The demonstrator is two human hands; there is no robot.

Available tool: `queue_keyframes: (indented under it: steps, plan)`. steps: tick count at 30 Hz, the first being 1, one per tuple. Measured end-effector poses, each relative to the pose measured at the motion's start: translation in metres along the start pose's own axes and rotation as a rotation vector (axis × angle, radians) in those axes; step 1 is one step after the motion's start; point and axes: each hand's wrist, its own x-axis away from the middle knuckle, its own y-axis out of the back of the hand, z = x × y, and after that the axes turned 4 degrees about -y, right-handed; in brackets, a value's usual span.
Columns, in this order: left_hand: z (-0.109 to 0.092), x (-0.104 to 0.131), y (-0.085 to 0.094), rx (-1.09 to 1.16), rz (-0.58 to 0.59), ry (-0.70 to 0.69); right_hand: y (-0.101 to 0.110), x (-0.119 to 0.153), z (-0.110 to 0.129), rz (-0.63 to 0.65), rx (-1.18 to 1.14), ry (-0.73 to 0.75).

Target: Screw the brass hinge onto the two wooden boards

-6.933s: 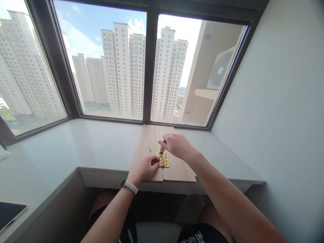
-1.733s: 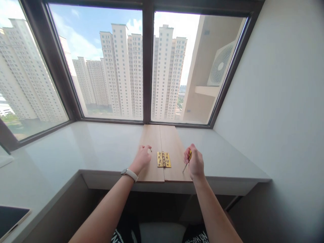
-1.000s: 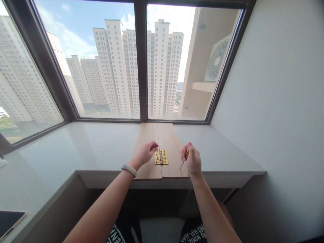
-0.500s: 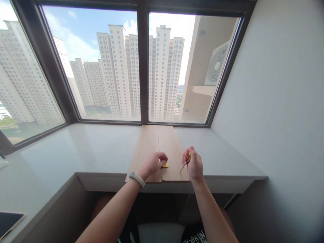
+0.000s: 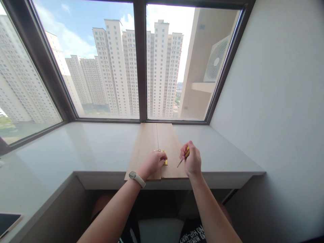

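Two light wooden boards lie side by side, the left board [image 5: 142, 145] and the right board [image 5: 169, 136], with a thin seam between them. A brass-coloured hinge [image 5: 165, 162] lies across the seam near the front. My left hand [image 5: 154, 161], wearing a watch, is closed over the hinge, its fingertips pressed on it and covering most of it. In my right hand [image 5: 192, 159] is a screwdriver [image 5: 187, 152] with a yellow and black handle. Its shaft points down and left, the tip above the right board, apart from the hinge.
The boards rest on a white counter [image 5: 101, 148] whose front edge runs below them. A dark window frame [image 5: 143, 67] stands behind, and a white wall [image 5: 273, 101] bounds the right. A dark tablet-like device [image 5: 8, 222] lies at the lower left.
The view has tilted slightly. The screwdriver tip has swung a little left, and more of the hinge shows behind my left hand. Both hands keep their grip.
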Motion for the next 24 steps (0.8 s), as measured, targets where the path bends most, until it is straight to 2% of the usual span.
queue_keyframes:
  steps: [5,9,12,19,24]
  plan:
    - [0.0,-0.001,-0.003,0.033,0.02,0.011,-0.014,-0.003,0.003,0.021,-0.11,0.023]
    - [0.002,0.002,-0.007,0.146,-0.003,0.086,-0.023,-0.009,-0.002,0.039,-0.181,0.023]
    - [0.002,0.003,-0.009,0.162,-0.028,0.092,-0.028,-0.015,-0.008,0.045,-0.202,0.028]
    - [0.001,0.005,-0.007,0.176,-0.046,0.077,-0.031,-0.022,-0.021,0.048,-0.218,0.009]
    - [0.001,0.006,-0.006,0.181,-0.059,0.092,-0.031,-0.023,-0.022,0.062,-0.154,0.004]
